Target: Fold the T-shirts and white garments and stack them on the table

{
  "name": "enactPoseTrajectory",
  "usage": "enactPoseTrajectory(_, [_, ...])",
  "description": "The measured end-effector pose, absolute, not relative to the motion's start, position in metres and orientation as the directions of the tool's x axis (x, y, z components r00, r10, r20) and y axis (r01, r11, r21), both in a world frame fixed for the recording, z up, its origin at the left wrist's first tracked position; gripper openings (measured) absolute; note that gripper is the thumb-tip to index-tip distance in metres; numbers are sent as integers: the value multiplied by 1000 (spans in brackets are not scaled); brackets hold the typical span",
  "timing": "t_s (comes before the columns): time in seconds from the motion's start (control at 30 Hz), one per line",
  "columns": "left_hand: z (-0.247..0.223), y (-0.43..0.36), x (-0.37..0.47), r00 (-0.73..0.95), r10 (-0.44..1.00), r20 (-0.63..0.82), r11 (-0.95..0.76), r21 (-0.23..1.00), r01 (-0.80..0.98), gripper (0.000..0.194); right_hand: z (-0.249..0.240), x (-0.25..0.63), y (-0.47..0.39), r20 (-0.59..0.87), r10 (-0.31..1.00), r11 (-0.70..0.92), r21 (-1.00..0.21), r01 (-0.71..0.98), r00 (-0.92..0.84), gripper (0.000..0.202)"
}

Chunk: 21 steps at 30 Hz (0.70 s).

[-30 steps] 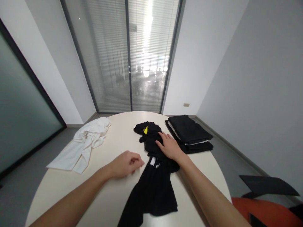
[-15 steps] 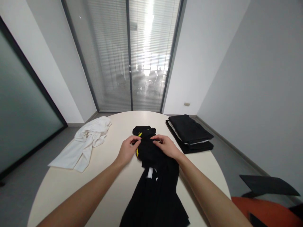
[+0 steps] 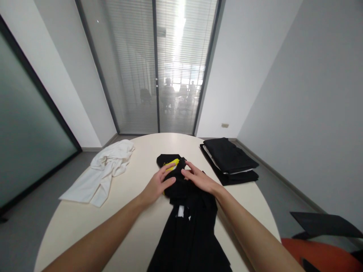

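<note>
A black garment (image 3: 195,230) lies along the middle of the table, its far end bunched up, with a yellow patch (image 3: 172,164) showing there and a small white label (image 3: 180,211) lower down. At the left of the bunched part, my left hand (image 3: 157,185) rests with fingers apart, its fingertips on the cloth by the yellow patch. My right hand (image 3: 200,178) touches the bunched cloth from the right, with thumb and index finger close together at its upper edge; the cloth between them is too small to make out clearly.
A crumpled white garment (image 3: 105,170) lies at the table's left. Folded dark clothes (image 3: 229,158) are stacked at the right. The round pale table (image 3: 73,234) has its edge near a chair with an orange seat (image 3: 317,255) at the lower right. Glass panels with blinds stand beyond.
More of the yellow patch shows at the far end of the black garment. The fingers of my left hand have spread from a pinch. My right hand has shifted slightly.
</note>
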<state>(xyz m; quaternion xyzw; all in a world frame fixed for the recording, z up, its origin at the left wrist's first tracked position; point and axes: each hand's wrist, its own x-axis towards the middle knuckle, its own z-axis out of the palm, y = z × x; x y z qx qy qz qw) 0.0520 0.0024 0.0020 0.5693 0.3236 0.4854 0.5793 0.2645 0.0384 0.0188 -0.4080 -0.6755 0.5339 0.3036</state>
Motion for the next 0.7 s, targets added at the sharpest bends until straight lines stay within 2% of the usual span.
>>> enactPoseTrajectory(0.1, [5, -8, 56, 508, 841, 185, -180, 982, -59, 38, 21, 261, 39, 48, 897, 188, -941, 281, -440, 43])
enactPoseTrajectory(0.13, [5, -8, 56, 512, 841, 175, -187, 982, -30, 37, 21, 261, 40, 98, 895, 238, -930, 279, -435, 34])
enactPoseTrajectory(0.2, [1, -4, 55, 400, 898, 186, -200, 980, -8, 37, 19, 260, 43, 192, 888, 311, -920, 238, -418, 25])
enactPoseTrajectory(0.27, [-3, 4, 52, 210, 950, 229, -237, 971, 12, 34, 17, 261, 43, 223, 883, 309, -939, 153, -413, 36])
enactPoseTrajectory(0.33, [-7, 10, 48, 86, 961, 264, -267, 963, 34, 43, 18, 262, 40, 201, 870, 253, -966, 59, -450, 53])
enactPoseTrajectory(0.43, [-11, 12, 46, 171, 946, 276, -288, 956, 52, 69, 22, 259, 31, 186, 809, 217, -976, -11, -558, 78])
enactPoseTrajectory(0.53, [-12, 7, 49, 293, 914, 281, -308, 950, 52, 79, 26, 253, 19, 231, 743, 303, -953, 8, -629, 100])
enactPoseTrajectory(0.63, [-10, 7, 52, 213, 941, 263, -279, 959, 45, 61, 28, 248, 12, 273, 707, 426, -900, 85, -652, 107])
enactPoseTrajectory(0.7, [-7, 10, 52, 133, 968, 214, -218, 976, 15, 45, 29, 248, 11, 302, 707, 478, -870, 118, -639, 99])
